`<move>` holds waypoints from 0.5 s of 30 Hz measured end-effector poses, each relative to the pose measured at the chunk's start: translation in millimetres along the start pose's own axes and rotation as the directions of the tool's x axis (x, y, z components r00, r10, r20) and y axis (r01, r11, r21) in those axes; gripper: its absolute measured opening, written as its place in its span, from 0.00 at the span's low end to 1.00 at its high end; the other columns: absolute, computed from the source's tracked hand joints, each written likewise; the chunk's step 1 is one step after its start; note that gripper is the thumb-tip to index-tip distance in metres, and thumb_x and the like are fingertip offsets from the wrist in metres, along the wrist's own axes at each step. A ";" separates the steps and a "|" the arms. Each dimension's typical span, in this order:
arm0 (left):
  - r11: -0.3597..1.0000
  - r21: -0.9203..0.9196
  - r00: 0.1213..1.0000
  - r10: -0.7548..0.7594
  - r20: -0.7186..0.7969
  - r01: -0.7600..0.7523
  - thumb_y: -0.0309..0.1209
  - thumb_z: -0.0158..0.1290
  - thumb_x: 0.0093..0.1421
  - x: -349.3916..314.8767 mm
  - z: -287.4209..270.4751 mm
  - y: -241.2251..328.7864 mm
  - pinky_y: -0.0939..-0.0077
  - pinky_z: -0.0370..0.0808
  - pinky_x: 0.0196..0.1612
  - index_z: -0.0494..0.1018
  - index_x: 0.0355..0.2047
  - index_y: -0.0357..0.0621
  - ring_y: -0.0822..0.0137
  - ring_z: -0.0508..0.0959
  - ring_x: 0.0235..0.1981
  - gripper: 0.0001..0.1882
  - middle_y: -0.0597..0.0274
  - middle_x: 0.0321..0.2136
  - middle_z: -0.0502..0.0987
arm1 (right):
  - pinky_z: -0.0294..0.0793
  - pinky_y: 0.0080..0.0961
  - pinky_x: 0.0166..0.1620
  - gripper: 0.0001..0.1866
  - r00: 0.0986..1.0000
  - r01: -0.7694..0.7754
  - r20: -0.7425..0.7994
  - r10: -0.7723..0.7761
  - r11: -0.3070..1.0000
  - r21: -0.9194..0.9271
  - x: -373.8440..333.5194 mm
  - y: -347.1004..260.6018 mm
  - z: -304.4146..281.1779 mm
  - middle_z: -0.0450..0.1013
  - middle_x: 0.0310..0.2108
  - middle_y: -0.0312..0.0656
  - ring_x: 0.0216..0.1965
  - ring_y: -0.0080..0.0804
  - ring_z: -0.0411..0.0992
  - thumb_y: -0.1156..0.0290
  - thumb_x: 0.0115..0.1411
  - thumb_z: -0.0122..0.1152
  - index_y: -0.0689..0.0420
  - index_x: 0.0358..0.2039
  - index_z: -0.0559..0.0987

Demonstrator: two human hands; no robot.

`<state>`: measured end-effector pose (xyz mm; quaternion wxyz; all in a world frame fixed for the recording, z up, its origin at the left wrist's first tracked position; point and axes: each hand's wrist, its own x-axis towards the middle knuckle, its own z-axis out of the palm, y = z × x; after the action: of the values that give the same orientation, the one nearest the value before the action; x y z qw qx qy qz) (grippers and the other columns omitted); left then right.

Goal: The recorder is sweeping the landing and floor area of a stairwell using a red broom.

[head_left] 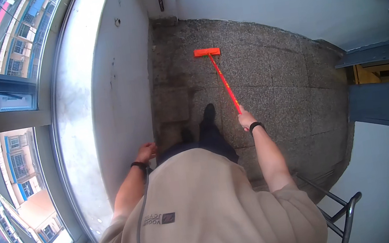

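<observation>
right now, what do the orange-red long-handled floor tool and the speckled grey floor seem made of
The orange-red long-handled floor tool: probably plastic or painted metal, given its smooth, bright colour. The speckled grey floor: likely terrazzo or similar stone tile, dull-finished, with pale flecks and straight joints.

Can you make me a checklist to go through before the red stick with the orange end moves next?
1. Right hand gripping the red pole: ok.
2. Left hand on the pole too: not ok, it is off near the wall.
3. Orange head away from the right shoe: ok, there is floor between them.
4. Metal tube frame away from the orange head: ok, it is far to the lower right.
5. Floor dry: cannot tell.
</observation>
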<state>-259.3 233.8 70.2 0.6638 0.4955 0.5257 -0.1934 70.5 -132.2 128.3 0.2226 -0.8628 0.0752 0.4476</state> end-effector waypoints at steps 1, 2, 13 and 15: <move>1.000 0.008 1.000 0.010 -0.017 -0.010 0.39 0.50 0.62 -1.4 0.2 0.4 0.75 0.70 0.28 0.72 0.41 0.44 0.74 0.72 0.27 0.13 0.67 0.29 0.74 | 0.65 0.28 0.14 0.33 1.000 0.006 -0.003 -0.006 1.000 -0.003 -4.6 -0.9 0.3 0.67 0.20 0.41 0.12 0.29 0.64 0.65 0.64 0.40 0.37 0.68 0.45; 1.000 -0.007 1.000 0.030 -0.006 -0.030 0.39 0.50 0.62 -1.4 0.6 -0.2 0.75 0.70 0.28 0.72 0.41 0.44 0.74 0.72 0.27 0.13 0.67 0.29 0.74 | 0.64 0.28 0.13 0.33 1.000 -0.026 -0.007 0.026 1.000 0.002 -8.3 2.6 2.1 0.66 0.18 0.40 0.12 0.28 0.63 0.65 0.64 0.40 0.36 0.68 0.46; 0.992 -0.101 0.915 -0.034 0.403 0.081 0.35 0.48 0.63 22.2 -1.4 -27.7 0.83 0.54 0.16 0.66 0.29 0.53 0.80 0.59 0.15 0.06 0.77 0.18 0.63 | 0.69 0.42 0.46 0.30 0.994 -0.063 0.090 0.054 0.993 0.100 -83.5 215.9 83.7 0.73 0.40 0.58 0.44 0.49 0.72 0.62 0.64 0.42 0.36 0.66 0.49; 0.993 -0.096 0.914 -0.024 0.405 0.069 0.36 0.49 0.63 22.5 1.7 -24.3 0.83 0.54 0.16 0.65 0.28 0.53 0.80 0.59 0.15 0.07 0.77 0.18 0.62 | 0.68 0.42 0.48 0.30 0.996 -0.024 0.082 0.022 0.999 0.024 -94.2 235.0 86.7 0.73 0.42 0.60 0.46 0.51 0.72 0.62 0.64 0.43 0.35 0.66 0.50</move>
<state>-269.0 227.7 39.1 0.7788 0.3959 0.3992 -0.2782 -126.3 -308.6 86.3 0.2309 -0.8401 0.0816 0.4840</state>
